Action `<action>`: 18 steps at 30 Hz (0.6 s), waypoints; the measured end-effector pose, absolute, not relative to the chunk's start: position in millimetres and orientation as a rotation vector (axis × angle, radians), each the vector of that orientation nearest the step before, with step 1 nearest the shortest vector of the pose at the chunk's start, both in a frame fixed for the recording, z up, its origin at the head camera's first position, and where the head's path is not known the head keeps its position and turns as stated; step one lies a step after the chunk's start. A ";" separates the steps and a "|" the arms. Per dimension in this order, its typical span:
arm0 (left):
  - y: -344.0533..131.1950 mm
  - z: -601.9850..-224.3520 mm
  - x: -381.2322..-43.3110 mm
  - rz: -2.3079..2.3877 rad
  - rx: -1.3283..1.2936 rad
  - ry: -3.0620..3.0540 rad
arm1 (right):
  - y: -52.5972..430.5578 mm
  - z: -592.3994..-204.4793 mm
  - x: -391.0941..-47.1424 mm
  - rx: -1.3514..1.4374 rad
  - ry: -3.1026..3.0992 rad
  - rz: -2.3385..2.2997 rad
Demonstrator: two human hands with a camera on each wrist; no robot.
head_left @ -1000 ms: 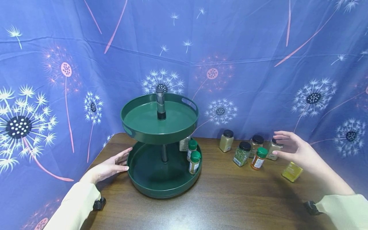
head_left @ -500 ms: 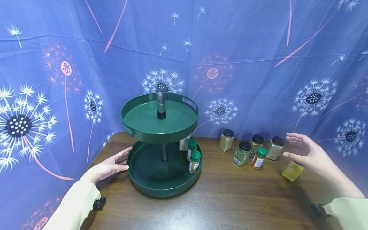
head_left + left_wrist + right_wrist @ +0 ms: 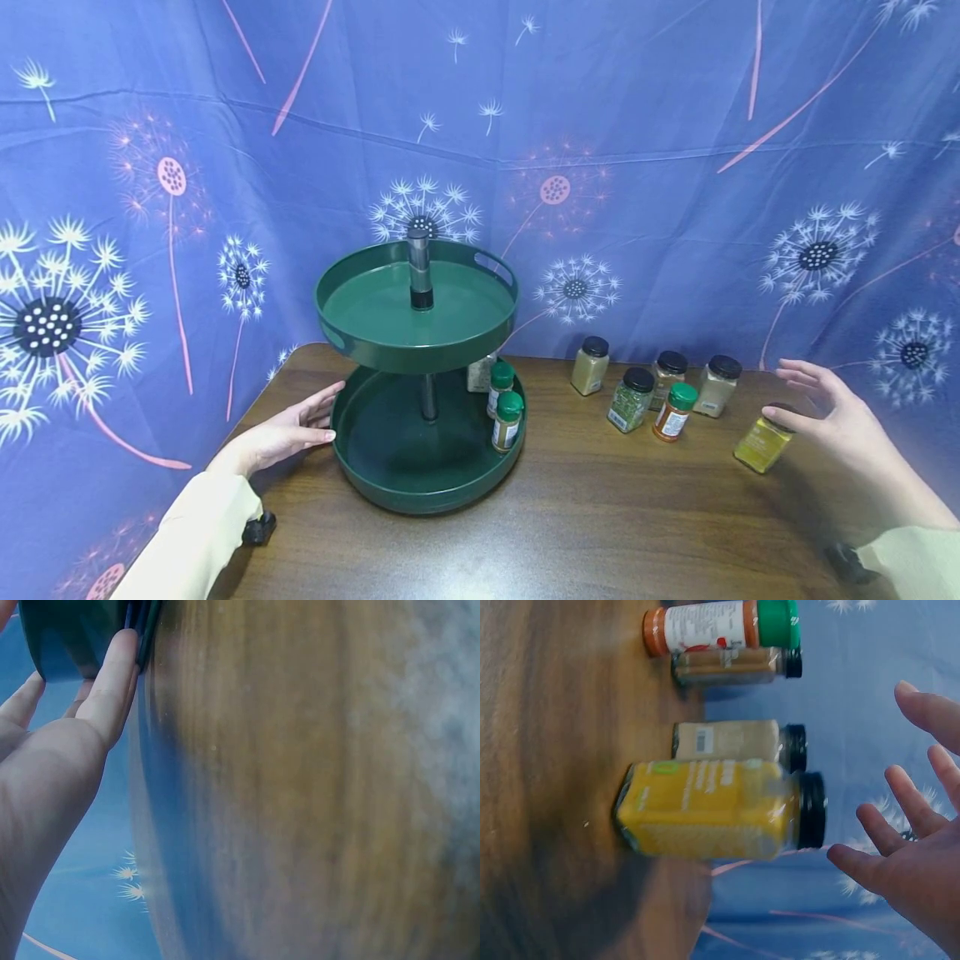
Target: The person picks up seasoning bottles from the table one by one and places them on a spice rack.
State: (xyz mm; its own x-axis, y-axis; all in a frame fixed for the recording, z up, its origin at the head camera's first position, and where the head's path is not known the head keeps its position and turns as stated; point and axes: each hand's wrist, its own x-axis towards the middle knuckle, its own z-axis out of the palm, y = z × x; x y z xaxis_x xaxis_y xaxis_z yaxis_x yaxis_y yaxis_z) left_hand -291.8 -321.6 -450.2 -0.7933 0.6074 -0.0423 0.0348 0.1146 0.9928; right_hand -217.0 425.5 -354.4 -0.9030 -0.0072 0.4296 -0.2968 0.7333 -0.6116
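My left hand [image 3: 281, 437] touches the left rim of the lower tier of a green two-tier turntable [image 3: 420, 500], its fingers fairly straight along the wall. The left wrist view shows the same hand [image 3: 97, 712] with fingertips on the green wall. At the right, my right hand [image 3: 832, 412] hovers with spread fingers by a yellow spice jar [image 3: 762, 446], the thumb overlapping its black lid in the head view. From the right wrist, the yellow jar [image 3: 712, 810] stands upright on the table, and the spread hand [image 3: 915, 840] is above its lid, holding nothing.
On the lower tier stand two green-capped spice bottles [image 3: 507, 425] and a partly hidden jar [image 3: 480, 375]. Several more jars stand behind on the table: a pale jar [image 3: 590, 367], a green herb jar [image 3: 630, 402], an orange spice bottle [image 3: 673, 414] and a beige jar [image 3: 717, 387].
My right hand has moved right and slightly down, from beside the beige jar to over the yellow jar. The left hand stays on the turntable rim.
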 end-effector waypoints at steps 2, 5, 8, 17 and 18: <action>-321.6 -450.3 -291.7 1.717 0.620 1.960 | 429.6 -357.8 -216.6 0.204 -2.550 0.986; -321.7 -449.9 -291.8 1.714 0.610 1.960 | 434.6 -363.2 -215.7 0.155 -2.590 1.003; -321.6 -448.6 -291.2 1.711 0.593 1.960 | 439.3 -369.8 -215.2 0.142 -2.610 1.030; -320.8 -448.0 -290.7 1.717 0.618 1.959 | 450.2 -390.1 -215.0 0.158 -2.587 1.149; -320.8 -447.9 -290.7 1.717 0.617 1.959 | 449.8 -391.7 -214.3 0.147 -2.586 1.184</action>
